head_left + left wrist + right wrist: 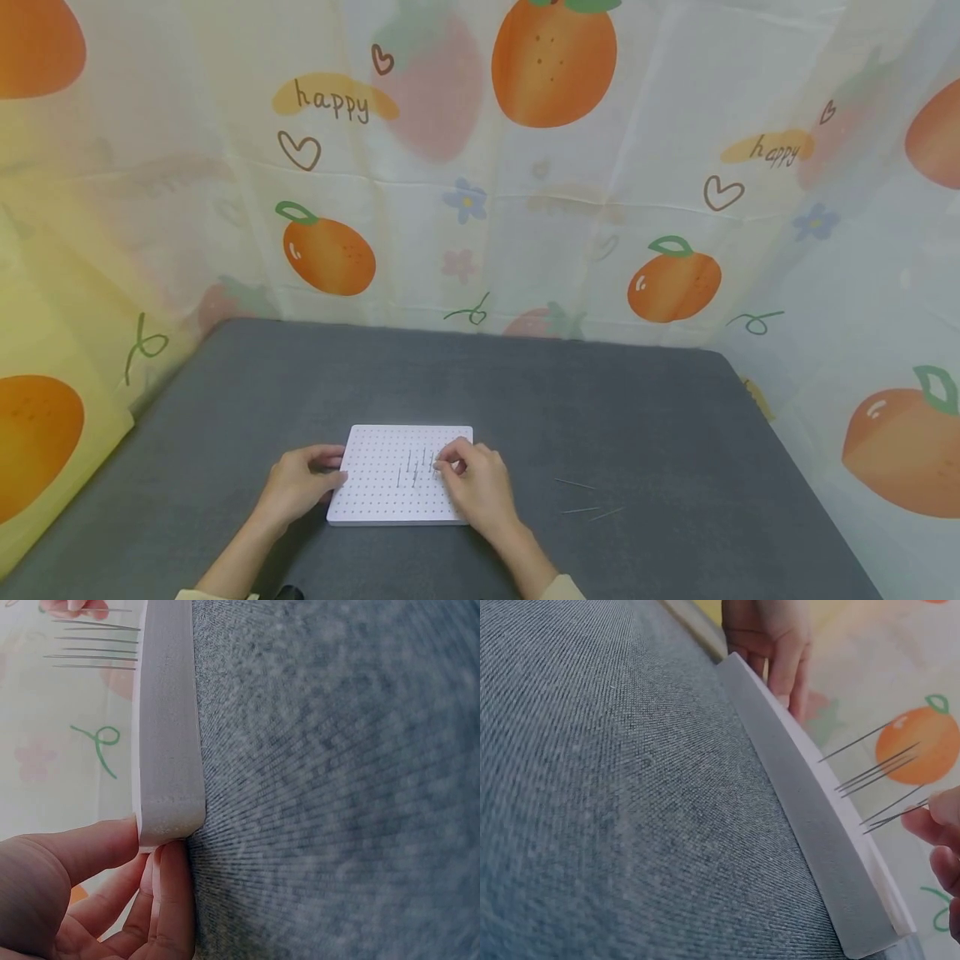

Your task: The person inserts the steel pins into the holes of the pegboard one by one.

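Note:
A white board [367, 496] with a grid of small holes lies flat on the grey table. Several thin dark needles [398, 477] stand upright in its holes, right of the middle. My left hand [296, 482] grips the board's left edge, thumb on the top face; in the left wrist view the other fingers [174, 900] reach against its side and underside. Over the right part of the board, my right hand [482, 487] pinches the upper end of a needle [900, 815] between thumb and forefinger. That needle's lower end is at the board's surface, close to the standing ones.
Right of the board, 3 loose needles [575, 483] lie on the grey tabletop [660, 433]. A fruit-patterned curtain [525, 167] hangs behind and beside the table. Part of a dark object [288, 592] shows at the bottom edge, near the left forearm.

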`<action>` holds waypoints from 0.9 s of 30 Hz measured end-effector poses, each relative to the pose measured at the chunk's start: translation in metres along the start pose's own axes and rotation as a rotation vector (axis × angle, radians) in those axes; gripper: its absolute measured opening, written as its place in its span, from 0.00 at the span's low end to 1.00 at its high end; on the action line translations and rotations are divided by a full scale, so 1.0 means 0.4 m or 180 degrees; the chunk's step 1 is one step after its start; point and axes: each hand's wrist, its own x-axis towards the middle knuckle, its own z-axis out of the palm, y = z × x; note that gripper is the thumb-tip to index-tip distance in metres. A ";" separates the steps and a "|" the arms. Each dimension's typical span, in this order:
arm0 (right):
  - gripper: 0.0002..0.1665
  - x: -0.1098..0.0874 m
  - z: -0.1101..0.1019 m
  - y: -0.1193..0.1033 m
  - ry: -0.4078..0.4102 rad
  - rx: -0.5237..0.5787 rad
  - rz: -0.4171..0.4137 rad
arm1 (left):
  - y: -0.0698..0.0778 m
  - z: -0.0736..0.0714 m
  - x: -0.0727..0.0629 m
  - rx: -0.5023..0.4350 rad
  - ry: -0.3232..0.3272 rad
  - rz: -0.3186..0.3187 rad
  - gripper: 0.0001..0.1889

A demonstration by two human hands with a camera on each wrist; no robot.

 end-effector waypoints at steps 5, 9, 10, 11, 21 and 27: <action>0.04 0.003 0.009 0.001 -0.0003 -0.0073 -0.0061 | 0.000 0.000 0.001 0.0000 -0.0013 -0.0017 0.22; 0.05 0.001 0.016 0.000 0.0020 -0.0115 -0.0135 | 0.000 -0.001 0.000 0.0003 -0.0012 -0.0027 0.22; 0.05 0.000 0.018 0.000 0.0036 -0.0128 -0.0162 | 0.000 -0.001 0.000 0.0004 -0.0013 -0.0028 0.22; 0.06 -0.001 0.019 0.000 0.0061 -0.0144 -0.0190 | 0.001 -0.001 0.000 0.0006 -0.0012 -0.0027 0.22; 0.07 -0.005 0.025 0.005 0.0075 -0.0272 -0.0307 | 0.004 -0.002 -0.002 -0.0005 -0.0009 -0.0036 0.22; 0.05 -0.005 0.026 0.004 -0.0041 -0.0316 -0.0329 | 0.003 -0.001 -0.001 -0.0009 -0.0007 -0.0030 0.22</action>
